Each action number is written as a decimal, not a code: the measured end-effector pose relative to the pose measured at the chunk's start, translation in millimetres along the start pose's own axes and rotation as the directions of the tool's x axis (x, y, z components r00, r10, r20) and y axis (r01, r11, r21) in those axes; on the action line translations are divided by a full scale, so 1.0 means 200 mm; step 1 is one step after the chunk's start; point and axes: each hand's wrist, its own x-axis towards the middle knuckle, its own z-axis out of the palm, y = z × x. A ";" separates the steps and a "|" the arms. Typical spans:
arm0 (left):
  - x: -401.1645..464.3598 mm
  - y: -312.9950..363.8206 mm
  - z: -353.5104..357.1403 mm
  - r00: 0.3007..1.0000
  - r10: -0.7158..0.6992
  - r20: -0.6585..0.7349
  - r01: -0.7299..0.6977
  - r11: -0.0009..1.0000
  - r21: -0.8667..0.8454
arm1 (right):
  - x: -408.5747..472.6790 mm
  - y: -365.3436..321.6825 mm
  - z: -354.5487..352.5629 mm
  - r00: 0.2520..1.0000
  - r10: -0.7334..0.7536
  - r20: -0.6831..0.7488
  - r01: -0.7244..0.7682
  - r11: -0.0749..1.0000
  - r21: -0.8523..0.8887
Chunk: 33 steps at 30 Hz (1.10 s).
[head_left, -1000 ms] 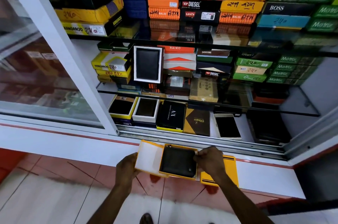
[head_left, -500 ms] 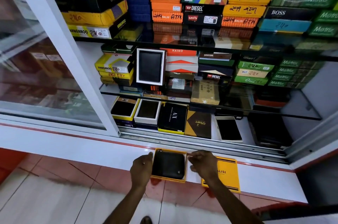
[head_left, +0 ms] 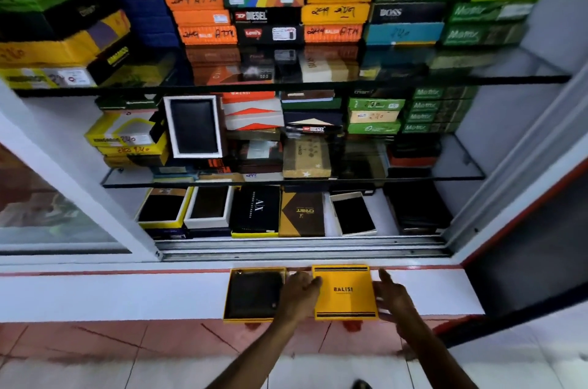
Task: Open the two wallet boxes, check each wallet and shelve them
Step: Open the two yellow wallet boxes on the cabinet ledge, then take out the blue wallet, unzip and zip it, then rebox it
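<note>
An open yellow box (head_left: 227, 296) lies on the white ledge (head_left: 127, 293) with a dark wallet (head_left: 253, 295) inside it. Just to its right lies a closed yellow box (head_left: 343, 293) printed BALISI, with black stripes at top and bottom. My left hand (head_left: 297, 293) sits between the two boxes, its fingertips touching the closed box's left edge. My right hand (head_left: 393, 295) is at that box's right edge, fingers spread. Neither hand lifts anything; the closed box rests flat on the ledge.
Behind the ledge stands an open display cabinet with a sliding-door track (head_left: 302, 250). Its glass shelves (head_left: 286, 180) carry stacks of coloured wallet boxes. Several open and closed boxes (head_left: 254, 212) line the bottom shelf. A glass door (head_left: 47, 197) covers the left side. Red floor tiles lie below.
The open box with the wallet went from my hands onto the ledge. Both hands then moved right to either side of the closed BALISI box. The view has come closer to the cabinet.
</note>
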 end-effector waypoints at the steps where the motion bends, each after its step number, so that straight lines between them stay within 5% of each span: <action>1: 0.01 0.03 0.03 1.000 -0.008 -0.009 0.008 1.000 0.004 | -0.02 -0.02 -0.02 1.000 0.021 0.010 -0.022 0.999 0.038; 7: 0.01 0.11 0.12 0.995 -0.104 0.008 0.104 0.994 -0.045 | -0.05 -0.09 -0.11 0.983 0.101 0.156 -0.129 0.975 0.183; 11: 0.02 0.18 0.20 0.957 -0.263 -0.121 0.273 0.960 0.067 | -0.05 -0.08 -0.16 0.969 0.080 0.235 -0.127 0.973 0.194; 16: 0.00 0.18 0.24 0.943 -0.292 -0.161 0.301 0.953 0.030 | -0.06 -0.03 -0.15 0.993 0.001 0.121 -0.013 0.995 0.098; 19: -0.04 0.15 0.15 0.976 -0.200 -0.081 0.178 0.959 -0.222 | -0.02 0.02 -0.14 0.991 -0.136 -0.017 0.130 0.973 -0.191; 24: -0.08 0.06 -0.02 0.953 -0.274 -0.127 0.149 0.793 -0.591 | -0.05 -0.01 -0.15 0.943 -0.308 -0.123 0.235 0.881 -0.410; 33: 0.02 -0.14 0.12 0.937 -0.329 -0.116 0.191 0.762 -0.619 | -0.13 -0.13 -0.22 0.921 -0.335 -0.197 0.252 0.901 -0.354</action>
